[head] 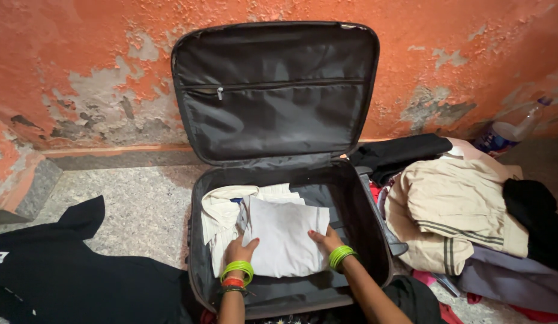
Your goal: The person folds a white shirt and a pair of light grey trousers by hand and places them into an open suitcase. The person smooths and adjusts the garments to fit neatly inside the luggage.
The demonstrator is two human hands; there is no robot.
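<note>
a black suitcase [375, 240] lies open on the speckled stone floor [141, 210], and its lid [273, 90] leans upright against the peeling orange wall [81, 60] at the far side. a zip pocket runs across the inside of the lid.

inside the suitcase, on the left part of the bottom, lies a folded white cloth [285, 237]. it rests on top of other cream-white clothes [222, 210], which show at its left and far edges. the right part of the suitcase bottom shows only the black lining.

the left hand [240, 249] lies flat on the near left corner of the folded white cloth, with the fingers spread a little and pressing down, not closed around anything. the right hand [327, 240] lies on the near right edge of the same cloth, also open and flat, the fingertips touching the fabric. both wrists carry green bangles, and the left wrist has also a red one.

to the right of the suitcase there is a pile of clothes [459, 210]: beige, black, grey-purple and some red. far right, near the wall, lies what seems to be a plastic bottle [510, 132], but it is blurred. at the near left, a black garment [63, 270] is spread on the floor.
</note>
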